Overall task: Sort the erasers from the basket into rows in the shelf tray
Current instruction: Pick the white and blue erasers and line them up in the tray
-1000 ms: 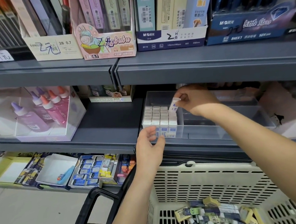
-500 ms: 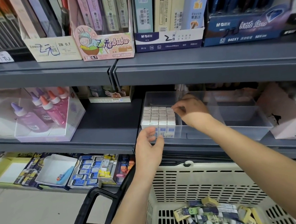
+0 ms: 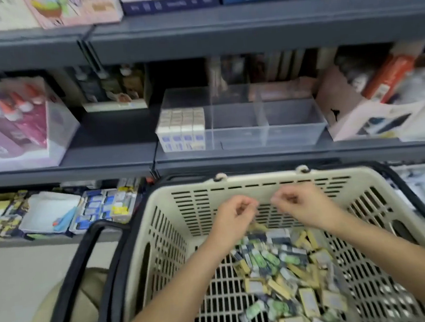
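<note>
Left hand, right hand: loosely curled, empty, above basket. Loose erasers piled below; tray partly filled at left. Pick matching ones, seat flush against existing rows.

Stationery shop: stocked grey shelving, boxed goods, shopping basket.

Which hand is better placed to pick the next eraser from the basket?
Slightly the left hand: it hangs nearer the loose erasers. The right hand is beside it, so the advantage is small.
</note>
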{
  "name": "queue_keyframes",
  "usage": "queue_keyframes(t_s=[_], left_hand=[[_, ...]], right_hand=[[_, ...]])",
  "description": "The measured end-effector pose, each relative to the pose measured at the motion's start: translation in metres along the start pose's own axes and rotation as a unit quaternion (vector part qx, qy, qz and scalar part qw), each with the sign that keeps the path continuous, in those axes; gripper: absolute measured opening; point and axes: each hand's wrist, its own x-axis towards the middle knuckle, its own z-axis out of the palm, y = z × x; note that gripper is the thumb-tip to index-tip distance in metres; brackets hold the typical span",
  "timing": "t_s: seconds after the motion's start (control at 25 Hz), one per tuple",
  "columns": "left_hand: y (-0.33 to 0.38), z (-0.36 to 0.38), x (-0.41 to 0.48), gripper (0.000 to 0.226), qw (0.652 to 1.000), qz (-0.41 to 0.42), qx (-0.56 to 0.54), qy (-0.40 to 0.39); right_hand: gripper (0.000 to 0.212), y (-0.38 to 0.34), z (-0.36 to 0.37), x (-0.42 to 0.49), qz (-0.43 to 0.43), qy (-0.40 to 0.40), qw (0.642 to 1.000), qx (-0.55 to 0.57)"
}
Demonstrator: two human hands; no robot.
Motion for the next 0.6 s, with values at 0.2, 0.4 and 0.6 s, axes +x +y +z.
queue_keyframes(t_s=[0.2, 0.4, 0.6], left_hand=[[-0.055, 0.021, -0.012, 0.019, 0.974, -0.222, -0.007, 0.041], [-0.08, 0.016, -0.012, 0.024, 0.966, -0.245, 0.077, 0.029], [-0.099, 0.028, -0.02, 0.045, 0.959, -0.196, 0.179, -0.102]], right_hand=[[0.025, 0.068, 0.067, -0.015, 0.104, -0.158, 0.956, -0.224], [0.042, 0.084, 0.088, -0.018, 0.136, -0.155, 0.94, -0.273], [0.053, 0.091, 0.084, -0.021, 0.15, -0.178, 0.949, -0.211]])
